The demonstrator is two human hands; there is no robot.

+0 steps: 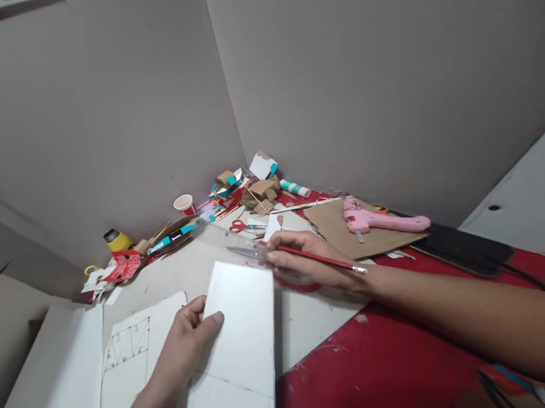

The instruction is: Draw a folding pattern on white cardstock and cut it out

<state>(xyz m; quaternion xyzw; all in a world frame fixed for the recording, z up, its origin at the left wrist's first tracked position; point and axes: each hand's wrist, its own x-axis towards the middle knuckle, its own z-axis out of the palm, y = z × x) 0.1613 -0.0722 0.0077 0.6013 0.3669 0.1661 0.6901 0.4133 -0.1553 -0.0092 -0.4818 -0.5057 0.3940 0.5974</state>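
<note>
1. My left hand point(194, 329) pinches a white board point(242, 316) by its left edge, with the thumb flat on top and the fingers curled around the side.
2. The board is in front of me, one end toward the corner of the walls; a dark, uneven line crosses its lower part.
3. My right hand point(298, 255) is closed, fingers bent together, around a red pencil point(322, 259) and a pair of scissors point(245, 252).
4. The pencil slants over my hand, its eraser end lying by my wrist; the scissors' grey blades point left, just beyond the board's far edge.
5. Something red and rounded shows under my right hand; I cannot tell whether it is the scissors' handle.
6. To the left of the board lies a sheet point(162, 300) with ruled lines forming boxes and slants.
7. Beyond my hands, small red-handled scissors point(238, 226) lie near paper scraps, and a paper cup point(184, 204) stands near the wall.
8. At far left are a yellow jar point(118, 240) with a dark top and a crumpled red wrapper point(123, 266).
9. Toward the right, a pink glue gun point(389, 222) rests on brown cardboard point(327, 225), with a glue stick point(294, 188) behind.
10. Red cloth point(346, 359) shows below my right forearm.
</note>
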